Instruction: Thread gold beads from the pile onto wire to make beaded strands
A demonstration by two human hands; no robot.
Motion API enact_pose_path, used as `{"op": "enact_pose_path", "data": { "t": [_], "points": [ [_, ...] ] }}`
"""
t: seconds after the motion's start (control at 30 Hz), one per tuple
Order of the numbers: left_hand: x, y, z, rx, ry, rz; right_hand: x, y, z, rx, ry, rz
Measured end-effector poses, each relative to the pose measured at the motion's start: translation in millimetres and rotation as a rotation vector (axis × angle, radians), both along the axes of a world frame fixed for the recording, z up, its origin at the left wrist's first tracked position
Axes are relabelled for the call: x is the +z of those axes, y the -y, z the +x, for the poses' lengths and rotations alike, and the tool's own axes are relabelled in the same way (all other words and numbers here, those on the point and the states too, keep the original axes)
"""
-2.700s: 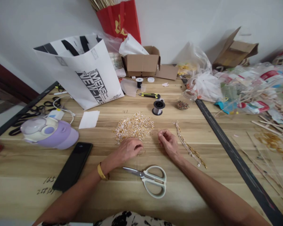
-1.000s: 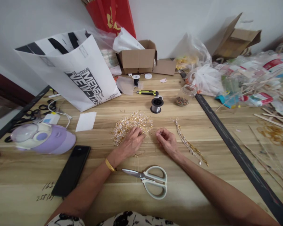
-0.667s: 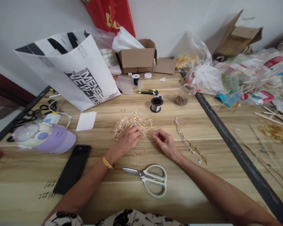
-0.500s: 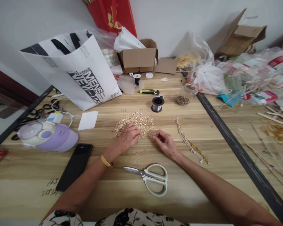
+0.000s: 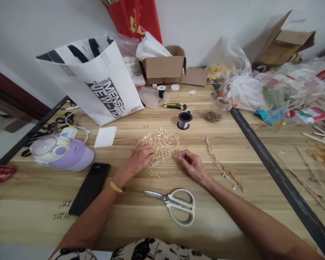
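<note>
A loose pile of tiny gold and clear jewelry pieces (image 5: 162,142) lies mid-table. At its left edge my left hand (image 5: 141,157) rests with bent fingers drawn together; whatever is at the fingertips is hidden. On the pile's right side, my right hand (image 5: 192,164) pinches thumb and forefinger on a small gold-coloured piece (image 5: 176,154), too fine to identify. A thin gold chain (image 5: 159,176) lies just below the pile. Scissors with pale handles (image 5: 176,204) lie nearer to me, tips to the left. Silver and gold chains (image 5: 219,164) stretch out right of my right hand.
Behind the pile are a wire spool (image 5: 184,120), a yellow-black cutter (image 5: 174,105) and a jar of beads (image 5: 216,110). A phone (image 5: 89,189) and a purple-white bottle (image 5: 65,153) lie left, below a white bag (image 5: 97,86). Plastic bags and sticks crowd the right.
My left hand has shifted left, away from the pile's middle and onto its left edge. My right hand keeps its pinch near the same spot. The whole view has shifted slightly.
</note>
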State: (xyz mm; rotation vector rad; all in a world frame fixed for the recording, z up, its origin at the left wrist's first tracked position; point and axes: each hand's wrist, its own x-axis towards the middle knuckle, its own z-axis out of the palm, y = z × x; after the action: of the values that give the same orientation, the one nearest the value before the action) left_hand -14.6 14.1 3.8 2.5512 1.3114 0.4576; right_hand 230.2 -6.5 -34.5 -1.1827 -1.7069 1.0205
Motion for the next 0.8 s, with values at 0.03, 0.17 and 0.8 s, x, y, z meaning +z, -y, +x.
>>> {"op": "enact_pose_path", "data": {
  "t": [0.03, 0.17, 0.8],
  "points": [
    [-1.8, 0, -2, 0.012, 0.022, 0.002, 0, 0, 0, 0.002, 0.008, -0.001],
    [-8.9, 0, -6, 0.042, 0.085, -0.003, -1, 0, 0, 0.004, 0.02, -0.009],
    [-20.9, 3, 3, -0.046, 0.172, 0.023, -3, 0, 1, 0.008, 0.048, -0.033]
  ]
}}
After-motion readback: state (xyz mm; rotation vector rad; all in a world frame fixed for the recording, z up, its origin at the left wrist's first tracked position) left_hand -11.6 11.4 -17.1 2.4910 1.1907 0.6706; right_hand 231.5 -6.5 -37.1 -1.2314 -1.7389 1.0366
